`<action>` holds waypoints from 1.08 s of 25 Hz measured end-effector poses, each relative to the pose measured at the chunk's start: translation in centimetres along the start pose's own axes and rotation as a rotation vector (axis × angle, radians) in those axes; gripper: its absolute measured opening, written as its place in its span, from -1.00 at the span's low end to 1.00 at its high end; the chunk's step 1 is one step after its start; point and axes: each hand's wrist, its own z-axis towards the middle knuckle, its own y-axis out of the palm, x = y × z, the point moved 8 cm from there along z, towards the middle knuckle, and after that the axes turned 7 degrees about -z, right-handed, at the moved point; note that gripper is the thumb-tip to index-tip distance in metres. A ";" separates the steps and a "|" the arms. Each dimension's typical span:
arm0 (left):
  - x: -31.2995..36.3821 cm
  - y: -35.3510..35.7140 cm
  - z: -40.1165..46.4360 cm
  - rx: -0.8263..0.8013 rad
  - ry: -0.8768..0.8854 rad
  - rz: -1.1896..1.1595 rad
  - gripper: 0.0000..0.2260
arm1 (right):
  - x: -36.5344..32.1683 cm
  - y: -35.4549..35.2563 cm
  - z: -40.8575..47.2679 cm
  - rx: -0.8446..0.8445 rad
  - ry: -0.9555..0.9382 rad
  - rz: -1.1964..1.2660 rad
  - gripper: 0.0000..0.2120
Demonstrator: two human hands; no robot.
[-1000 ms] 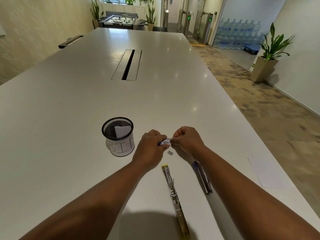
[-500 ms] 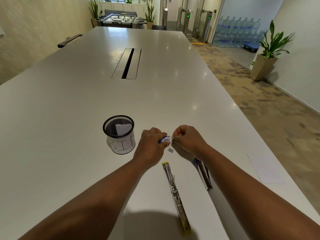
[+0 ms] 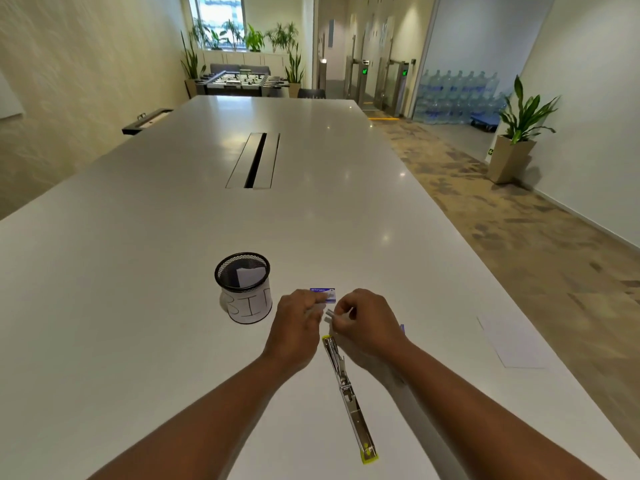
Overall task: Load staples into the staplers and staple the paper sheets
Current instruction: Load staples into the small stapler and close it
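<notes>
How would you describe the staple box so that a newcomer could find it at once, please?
On the white table, look just right of the mesh cup. The staple box lies flat beyond the left hand, the only small blue and white carton there.

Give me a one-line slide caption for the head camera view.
Right hand pinches a staple strip above the opened stapler; left hand touches the staple box.

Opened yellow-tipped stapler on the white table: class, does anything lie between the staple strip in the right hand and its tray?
Nothing visible does. The right hand pinches a small silver staple strip just above the near end of the opened metal, yellow-tipped stapler; the gap between them looks bare.
</notes>
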 end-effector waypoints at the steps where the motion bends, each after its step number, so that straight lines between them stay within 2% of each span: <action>1: -0.1 0.0 -0.6 -0.009 -0.039 -0.073 -0.75 | -0.1 -0.2 -0.4 0.016 0.002 0.043 -0.90; 5: -0.9 0.6 -2.8 -0.025 -0.276 -0.476 -0.78 | -0.6 -0.6 -2.1 -0.010 0.009 0.253 -0.85; 9: -0.2 0.2 -4.0 -0.011 -0.283 -0.639 -0.83 | -1.3 -0.5 -3.2 -0.045 -0.010 0.308 -0.90; 11: 0.1 -0.4 -4.2 -0.024 -0.275 -0.630 -0.86 | -1.5 -0.5 -3.9 -0.050 0.012 0.367 -0.94; 13: -0.2 -0.6 -4.3 -0.047 -0.292 -0.588 -0.86 | -0.8 -0.7 -5.2 0.011 0.067 0.413 -0.89; 17: -0.9 -0.6 -4.4 -0.051 -0.352 -0.545 -0.86 | -0.1 0.0 -8.1 0.080 -0.002 0.351 -0.95; 18: -1.0 -0.6 -4.5 -0.057 -0.356 -0.529 -0.88 | -0.2 0.4 -8.8 0.073 -0.027 0.325 -0.87; 20: -0.7 -0.5 -4.4 -0.100 -0.336 -0.468 -0.88 | -0.2 1.1 -9.6 0.079 -0.059 0.241 -0.80; 24: -0.4 0.1 -4.3 -0.202 -0.316 -0.375 -0.83 | -0.7 1.5 -10.0 0.116 -0.101 0.152 -0.86; 27: 0.1 0.4 -4.0 -0.267 -0.289 -0.231 -0.89 | -0.5 1.3 -9.9 0.133 -0.100 0.143 -0.84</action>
